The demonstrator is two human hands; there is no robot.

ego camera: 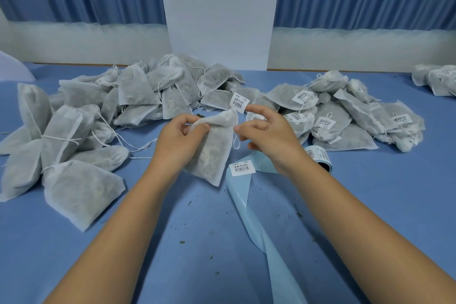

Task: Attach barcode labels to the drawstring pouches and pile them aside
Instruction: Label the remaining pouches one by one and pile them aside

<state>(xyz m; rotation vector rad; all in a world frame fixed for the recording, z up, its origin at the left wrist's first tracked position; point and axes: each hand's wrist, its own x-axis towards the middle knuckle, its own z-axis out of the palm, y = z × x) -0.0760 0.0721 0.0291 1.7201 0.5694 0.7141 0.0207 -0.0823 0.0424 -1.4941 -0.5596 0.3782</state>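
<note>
My left hand (176, 137) grips the top of a white drawstring pouch (209, 153), held just above the blue table. A barcode label (238, 101) clings to the index fingertip of my right hand (267, 131), beside the pouch's gathered neck. The thumb of that hand lies against the pouch's string loop (236, 142). A second label (242, 168) lies on the pale blue backing strip (249, 205) below the pouch. The label roll (319, 157) lies just right of my right wrist.
A heap of unlabelled pouches (106, 116) fills the left and the middle back. Labelled pouches (345, 116) are piled on the right, with a few more pouches (436, 80) at the far right edge. Dark crumbs dot the blue table (197, 242).
</note>
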